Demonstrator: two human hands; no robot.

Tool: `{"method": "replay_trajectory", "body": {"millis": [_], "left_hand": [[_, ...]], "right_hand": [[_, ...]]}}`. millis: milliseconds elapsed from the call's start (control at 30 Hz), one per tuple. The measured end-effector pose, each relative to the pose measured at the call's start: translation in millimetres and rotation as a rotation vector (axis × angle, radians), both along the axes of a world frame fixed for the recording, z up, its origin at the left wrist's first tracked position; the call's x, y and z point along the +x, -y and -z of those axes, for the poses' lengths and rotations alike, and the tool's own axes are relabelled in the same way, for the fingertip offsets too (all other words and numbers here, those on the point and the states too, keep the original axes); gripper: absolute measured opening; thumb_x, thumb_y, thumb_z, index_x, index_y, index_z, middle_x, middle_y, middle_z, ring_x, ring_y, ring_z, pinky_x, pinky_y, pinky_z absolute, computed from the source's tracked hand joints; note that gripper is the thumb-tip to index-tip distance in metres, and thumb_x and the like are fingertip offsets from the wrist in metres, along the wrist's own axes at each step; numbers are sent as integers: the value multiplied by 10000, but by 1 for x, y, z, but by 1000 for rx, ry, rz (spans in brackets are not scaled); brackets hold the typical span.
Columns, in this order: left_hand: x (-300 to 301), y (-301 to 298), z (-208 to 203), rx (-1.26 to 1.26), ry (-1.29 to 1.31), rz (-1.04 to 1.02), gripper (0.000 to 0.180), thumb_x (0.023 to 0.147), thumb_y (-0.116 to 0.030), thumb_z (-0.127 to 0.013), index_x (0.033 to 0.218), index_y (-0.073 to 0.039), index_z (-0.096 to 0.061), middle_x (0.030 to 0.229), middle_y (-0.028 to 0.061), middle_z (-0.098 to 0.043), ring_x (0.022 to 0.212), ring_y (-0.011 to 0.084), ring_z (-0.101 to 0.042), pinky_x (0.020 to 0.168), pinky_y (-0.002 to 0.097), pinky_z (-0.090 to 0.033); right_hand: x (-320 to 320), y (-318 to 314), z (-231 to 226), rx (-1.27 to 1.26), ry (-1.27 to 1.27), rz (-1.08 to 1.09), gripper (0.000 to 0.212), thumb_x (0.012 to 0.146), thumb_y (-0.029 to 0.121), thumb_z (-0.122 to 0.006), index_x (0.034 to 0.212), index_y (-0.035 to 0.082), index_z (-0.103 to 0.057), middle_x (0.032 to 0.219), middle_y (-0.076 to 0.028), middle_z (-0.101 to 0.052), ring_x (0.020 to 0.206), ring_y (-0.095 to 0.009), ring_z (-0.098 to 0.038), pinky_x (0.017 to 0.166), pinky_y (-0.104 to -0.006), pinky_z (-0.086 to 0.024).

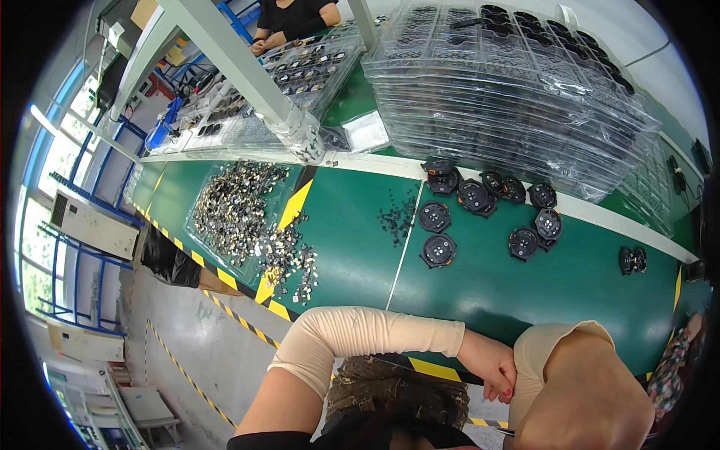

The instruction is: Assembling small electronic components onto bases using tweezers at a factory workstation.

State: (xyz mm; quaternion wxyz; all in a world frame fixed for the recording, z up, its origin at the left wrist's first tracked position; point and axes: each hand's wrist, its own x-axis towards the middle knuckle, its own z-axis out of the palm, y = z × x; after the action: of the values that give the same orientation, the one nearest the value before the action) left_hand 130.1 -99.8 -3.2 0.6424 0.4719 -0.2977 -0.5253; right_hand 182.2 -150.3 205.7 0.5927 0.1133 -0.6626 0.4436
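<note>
My left hand (489, 364) reaches across in front of me, at the table's near edge. Its fingers are curled closed on the beige sleeve (534, 352) of my right arm. That sleeve gapes at its upper end by the bent elbow. My right hand is hidden from sight below the forearm. Beyond my arms, on the green table (345, 270), lie several round black casings (438, 250) that look like watch bodies. Left of them is a scatter of tiny black pieces (397, 217).
A heap of small metallic parts (236, 202) lies on a clear plastic sheet at left. Tall stacked clear trays (510, 112) stand at the back. A grey post (232, 60) rises at back left. Small black parts (632, 260) sit at right. A co-worker (292, 19) sits across.
</note>
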Motion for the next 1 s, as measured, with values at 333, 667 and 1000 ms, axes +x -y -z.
{"method": "replay_trajectory", "body": {"millis": [333, 667, 1000], "left_hand": [[-1, 2, 5, -24, 23, -14, 255, 950, -166, -557, 1033, 52, -662, 954, 96, -684, 814, 151, -664, 747, 291, -571], [-1, 0, 3, -23, 15, -16, 257, 948, -162, -557, 1036, 56, -660, 956, 95, -683, 819, 152, -665, 750, 290, -571], [0, 1, 2, -25, -3, -9, 262, 951, -167, -558, 1045, 56, -658, 973, 96, -683, 822, 153, -665, 754, 290, -572]], "right_hand": [[-1, 2, 3, -70, -15, -54, 400, 912, 369, -629, 686, 44, -571, 558, -49, -520, 376, -189, -482, 339, -278, -365], [-2, 1, 2, -72, -19, -40, 400, 898, 364, -651, 669, 51, -553, 538, -38, -499, 361, -188, -472, 333, -278, -357], [-1, 1, 0, -56, -8, -30, 429, 900, 362, -650, 630, 54, -525, 532, -36, -489, 359, -185, -463, 331, -280, -350]]}}
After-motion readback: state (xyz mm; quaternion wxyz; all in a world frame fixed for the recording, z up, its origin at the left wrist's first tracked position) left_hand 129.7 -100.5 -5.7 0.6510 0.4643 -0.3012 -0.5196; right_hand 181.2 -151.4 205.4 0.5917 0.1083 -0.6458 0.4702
